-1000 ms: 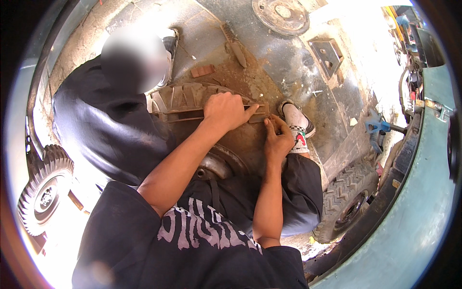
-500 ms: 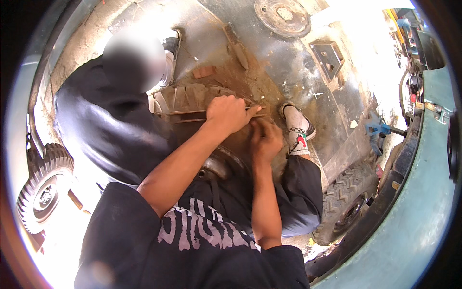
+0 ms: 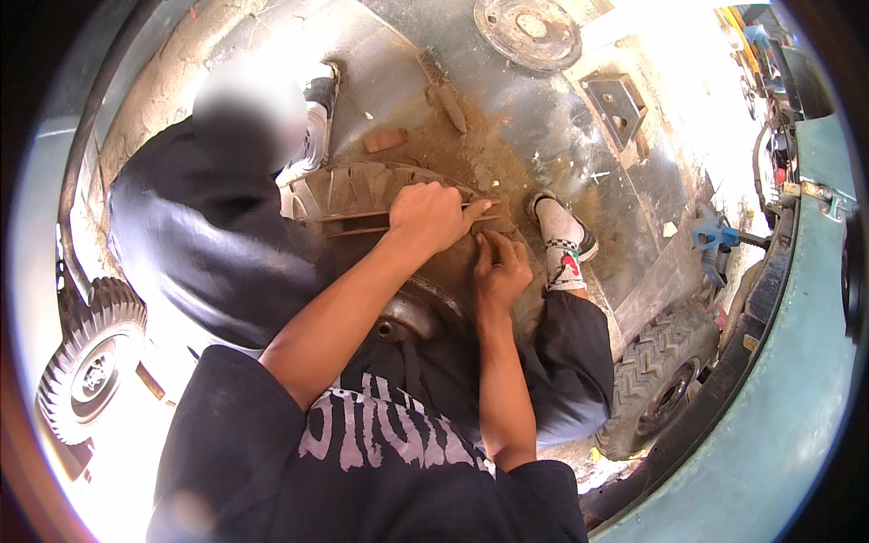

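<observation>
A dusty brown ribbed piece [image 3: 339, 185], like a section of tyre tread, lies low in front of me. My left hand [image 3: 425, 217] is closed around a long, thin, flat bar [image 3: 358, 222] lying across its near side, thumb pointing right along the bar's end. Just below that end, my right hand [image 3: 502, 271] has thumb and fingers pinched together. What they hold, if anything, is too small to tell. Under my left forearm sits a dark, curved metal part [image 3: 425, 303] with a round opening.
A round rusty wheel disc [image 3: 528, 32], a triangular metal bracket [image 3: 615, 110], a reddish block [image 3: 386, 139] and a pointed flat piece [image 3: 445, 100] lie on the floor. Vehicle tyres [image 3: 656, 380] stand on both sides. Dark clothing [image 3: 208, 235], partly blurred, fills the left.
My right hand has turned a little, and its fingers show more clearly pinched below the bar's end. The left hand keeps its hold. The whole view has shifted slightly.
</observation>
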Demonstrator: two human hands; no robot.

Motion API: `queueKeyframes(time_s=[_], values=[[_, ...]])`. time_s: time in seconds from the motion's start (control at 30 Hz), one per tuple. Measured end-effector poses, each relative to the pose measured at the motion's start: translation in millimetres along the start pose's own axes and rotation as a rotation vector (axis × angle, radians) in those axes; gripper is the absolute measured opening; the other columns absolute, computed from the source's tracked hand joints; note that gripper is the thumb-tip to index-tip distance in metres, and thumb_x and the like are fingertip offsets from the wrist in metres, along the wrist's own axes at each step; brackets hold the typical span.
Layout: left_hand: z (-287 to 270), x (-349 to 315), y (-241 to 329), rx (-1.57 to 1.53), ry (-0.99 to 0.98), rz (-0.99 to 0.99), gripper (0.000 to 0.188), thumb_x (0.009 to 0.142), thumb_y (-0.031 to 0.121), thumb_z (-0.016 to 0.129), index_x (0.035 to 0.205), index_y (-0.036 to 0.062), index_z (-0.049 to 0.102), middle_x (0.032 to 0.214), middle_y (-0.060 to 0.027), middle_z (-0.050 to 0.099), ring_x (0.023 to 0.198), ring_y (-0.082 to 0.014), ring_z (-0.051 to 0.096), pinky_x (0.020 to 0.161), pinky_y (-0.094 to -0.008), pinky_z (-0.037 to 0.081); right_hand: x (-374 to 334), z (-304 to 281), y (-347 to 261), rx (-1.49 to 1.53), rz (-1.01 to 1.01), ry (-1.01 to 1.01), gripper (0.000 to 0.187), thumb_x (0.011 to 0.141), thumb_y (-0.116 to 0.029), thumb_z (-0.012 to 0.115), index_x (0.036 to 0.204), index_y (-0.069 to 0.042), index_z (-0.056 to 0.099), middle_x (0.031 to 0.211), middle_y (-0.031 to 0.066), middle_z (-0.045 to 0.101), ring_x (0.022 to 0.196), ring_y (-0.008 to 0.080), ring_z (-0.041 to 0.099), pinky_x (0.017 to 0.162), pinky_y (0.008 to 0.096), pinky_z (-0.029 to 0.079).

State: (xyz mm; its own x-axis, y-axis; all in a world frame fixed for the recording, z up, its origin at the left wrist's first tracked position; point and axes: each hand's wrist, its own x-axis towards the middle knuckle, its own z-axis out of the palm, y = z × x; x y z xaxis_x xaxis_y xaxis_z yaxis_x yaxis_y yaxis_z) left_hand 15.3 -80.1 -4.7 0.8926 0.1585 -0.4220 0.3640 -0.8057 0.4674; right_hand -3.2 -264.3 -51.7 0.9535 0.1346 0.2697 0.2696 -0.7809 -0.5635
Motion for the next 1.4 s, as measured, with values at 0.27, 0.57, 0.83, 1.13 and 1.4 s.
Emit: queueKeyframes(time_s=[0.27, 0.57, 0.83, 1.13, 1.4], values=[[-5.3, -1.8, 2.4, 0.026, -0.007, -0.007, 0.078, 0.103, 0.068, 0.051, 0.081, -0.0006, 0.081, 0.081, -0.0254, 0.076, 0.082, -0.0402, 0.078, 0.077, -0.0493, 0.062, 2.6, -0.2, 7.8, 0.011, -0.017, 0.004, 0.011, 0.086, -0.013, 0.085, 0.094, -0.010, 0.080, 0.086, 0.0137, 0.073, 0.076, 0.0342, 0.070, 0.070, 0.0450, 0.056], [-6.9, -3.4, 3.0, 0.022, -0.021, -0.003, 0.078, 0.103, 0.068, 0.051, 0.084, -0.0004, 0.082, 0.083, -0.0260, 0.076, 0.083, -0.0414, 0.078, 0.078, -0.0487, 0.062, 11.6, -5.3, 10.2, -0.029, 0.028, -0.013, 0.013, 0.087, -0.017, 0.086, 0.094, -0.008, 0.079, 0.089, 0.0136, 0.074, 0.080, 0.0345, 0.072, 0.072, 0.0446, 0.056], [-6.0, -3.1, 4.4, 0.018, -0.030, -0.014, 0.079, 0.103, 0.068, 0.050, 0.084, -0.0009, 0.082, 0.083, -0.0263, 0.076, 0.084, -0.0420, 0.078, 0.079, -0.0492, 0.061, 12.8, -3.4, 19.5, 0.024, 0.073, -0.017, 0.015, 0.087, -0.016, 0.086, 0.097, -0.008, 0.078, 0.090, 0.0146, 0.073, 0.083, 0.0357, 0.071, 0.075, 0.0453, 0.056], [3.5, -1.2, 3.7, 0.002, 0.053, -0.006, 0.085, 0.103, 0.072, 0.048, 0.078, -0.0024, 0.079, 0.077, -0.0281, 0.074, 0.079, -0.0444, 0.076, 0.074, -0.0513, 0.061, 26.8, -7.8, 31.8, 0.007, 0.072, 0.077, 0.012, 0.089, -0.012, 0.085, 0.097, -0.004, 0.081, 0.091, 0.0129, 0.077, 0.079, 0.0296, 0.072, 0.074, 0.0396, 0.057], [0.9, -0.9, 3.8, 0.004, 0.057, -0.003, 0.087, 0.103, 0.073, 0.046, 0.077, -0.0030, 0.079, 0.077, -0.0284, 0.073, 0.079, -0.0441, 0.076, 0.072, -0.0514, 0.062, 32.0, -11.4, 29.4, 0.249, 0.170, 0.060, 0.019, 0.090, -0.013, 0.086, 0.107, -0.005, 0.081, 0.098, 0.0121, 0.079, 0.083, 0.0224, 0.075, 0.078, 0.0336, 0.057]])
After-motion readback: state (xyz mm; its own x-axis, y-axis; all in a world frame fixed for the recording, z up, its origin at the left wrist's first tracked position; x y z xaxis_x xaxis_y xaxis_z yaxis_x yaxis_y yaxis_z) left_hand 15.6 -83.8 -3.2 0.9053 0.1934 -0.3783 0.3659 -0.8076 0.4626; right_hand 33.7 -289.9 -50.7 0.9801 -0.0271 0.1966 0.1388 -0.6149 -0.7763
